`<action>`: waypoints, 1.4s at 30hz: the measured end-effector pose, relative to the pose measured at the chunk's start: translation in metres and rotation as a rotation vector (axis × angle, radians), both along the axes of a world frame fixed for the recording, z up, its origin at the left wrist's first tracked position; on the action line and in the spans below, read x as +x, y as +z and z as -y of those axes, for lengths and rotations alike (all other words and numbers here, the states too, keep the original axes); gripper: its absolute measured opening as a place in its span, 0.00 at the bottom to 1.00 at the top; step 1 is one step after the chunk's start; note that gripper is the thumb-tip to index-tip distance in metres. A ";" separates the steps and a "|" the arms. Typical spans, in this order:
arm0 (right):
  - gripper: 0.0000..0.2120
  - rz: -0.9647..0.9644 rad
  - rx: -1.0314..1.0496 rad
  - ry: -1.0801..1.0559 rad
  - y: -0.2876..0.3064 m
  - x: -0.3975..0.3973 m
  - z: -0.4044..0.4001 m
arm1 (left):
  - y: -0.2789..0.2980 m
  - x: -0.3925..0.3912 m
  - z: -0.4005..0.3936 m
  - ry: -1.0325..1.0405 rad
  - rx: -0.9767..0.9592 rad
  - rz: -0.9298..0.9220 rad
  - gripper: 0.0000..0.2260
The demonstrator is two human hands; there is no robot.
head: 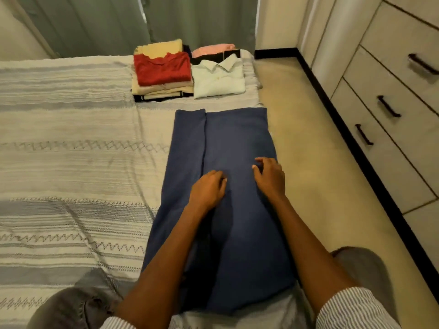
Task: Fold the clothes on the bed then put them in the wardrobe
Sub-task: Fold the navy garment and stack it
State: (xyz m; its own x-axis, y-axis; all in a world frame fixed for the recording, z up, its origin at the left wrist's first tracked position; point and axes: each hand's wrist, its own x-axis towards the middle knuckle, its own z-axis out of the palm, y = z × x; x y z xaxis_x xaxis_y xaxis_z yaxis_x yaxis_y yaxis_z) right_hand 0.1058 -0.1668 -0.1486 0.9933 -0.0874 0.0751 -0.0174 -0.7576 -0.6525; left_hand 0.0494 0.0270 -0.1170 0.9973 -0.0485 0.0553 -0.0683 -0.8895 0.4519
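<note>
1. Blue garment [235,143] — a long, dark-blue piece laid flat along the right edge of the bed [66,129], its left side folded inward to form a lengthwise seam. Its near end runs under the forearms.
2. Left hand [209,188] — palm down on the blue garment, just right of the fold line; the fingers are loosely curled with the tips touching the cloth. Whether they pinch any fabric cannot be told.
3. Right hand [270,178] — palm down on the garment's right portion, near the bed's edge; fingers spread and slightly bent, resting on the cloth, not closed round anything.
4. Folded stack [162,70] — at the far end of the bed, a red top on several beige pieces, with a dark item at the bottom.
5. White collared shirt [218,79] — folded, lying just beside the stack on its right; a pink garment [212,49] and a dark item lie behind it.
6. Drawer unit [389,96] — pale fronts with dark handles, standing across a strip of floor [304,129] to the right of the bed.
7. Curtain [142,22] — grey-green, hanging beyond the far end of the bed.
</note>
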 end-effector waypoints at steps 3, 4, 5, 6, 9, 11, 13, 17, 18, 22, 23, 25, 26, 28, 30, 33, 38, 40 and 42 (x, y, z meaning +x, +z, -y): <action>0.20 -0.105 0.122 -0.130 -0.020 -0.063 0.045 | -0.012 -0.003 0.040 -0.293 -0.033 0.013 0.13; 0.22 -0.183 0.163 -0.143 -0.025 -0.072 0.046 | -0.012 0.001 0.043 -0.352 0.002 0.009 0.15; 0.22 -0.294 0.218 -0.227 -0.033 -0.113 0.074 | -0.023 -0.011 0.077 -0.456 -0.002 0.015 0.17; 0.23 -0.368 0.266 -0.237 -0.035 -0.122 0.069 | -0.027 -0.005 0.079 -0.484 0.034 0.038 0.18; 0.36 -0.639 0.385 -0.327 -0.053 -0.169 0.082 | -0.038 -0.001 0.117 -0.603 0.164 -0.008 0.21; 0.47 -0.750 0.455 -0.357 -0.071 -0.201 0.096 | -0.041 0.001 0.148 -0.650 0.327 -0.147 0.22; 0.44 -0.769 0.522 -0.334 -0.079 -0.209 0.091 | -0.039 0.015 0.149 -0.623 0.494 -0.218 0.23; 0.38 -0.831 0.750 -0.540 -0.080 -0.236 0.107 | -0.040 0.031 0.188 -0.634 0.795 -0.275 0.27; 0.34 -0.810 0.828 -0.540 -0.076 -0.234 0.101 | -0.039 0.035 0.183 -0.616 0.878 -0.272 0.27; 0.26 -0.834 1.100 -0.590 -0.080 -0.226 0.102 | -0.039 0.041 0.203 -0.633 0.984 -0.360 0.23; 0.25 -0.823 1.160 -0.624 -0.078 -0.225 0.100 | -0.037 0.041 0.206 -0.632 0.949 -0.381 0.22; 0.17 -0.731 1.367 -0.693 -0.072 -0.220 0.097 | -0.031 0.043 0.212 -0.649 0.807 -0.420 0.21; 0.14 -0.648 1.465 -0.738 -0.067 -0.218 0.099 | -0.024 0.043 0.215 -0.654 0.672 -0.435 0.21; 0.10 -0.471 1.623 -0.761 -0.051 -0.218 0.098 | -0.010 0.045 0.215 -0.642 0.407 -0.446 0.19; 0.09 -0.328 1.736 -0.752 -0.037 -0.214 0.103 | 0.006 0.050 0.217 -0.609 0.198 -0.443 0.17; 0.13 -0.182 1.697 -0.690 0.002 -0.211 0.098 | 0.036 0.052 0.208 -0.586 0.049 -0.384 0.19; 0.07 0.034 1.297 -0.503 0.055 -0.213 0.040 | 0.085 0.038 0.142 -0.431 -0.108 -0.290 0.26; 0.03 -0.002 1.092 -0.344 0.063 -0.225 -0.005 | 0.094 0.028 0.094 -0.356 -0.080 -0.279 0.27; 0.16 -0.065 0.797 -0.248 0.048 -0.233 -0.022 | 0.079 0.028 0.079 -0.366 0.071 -0.288 0.27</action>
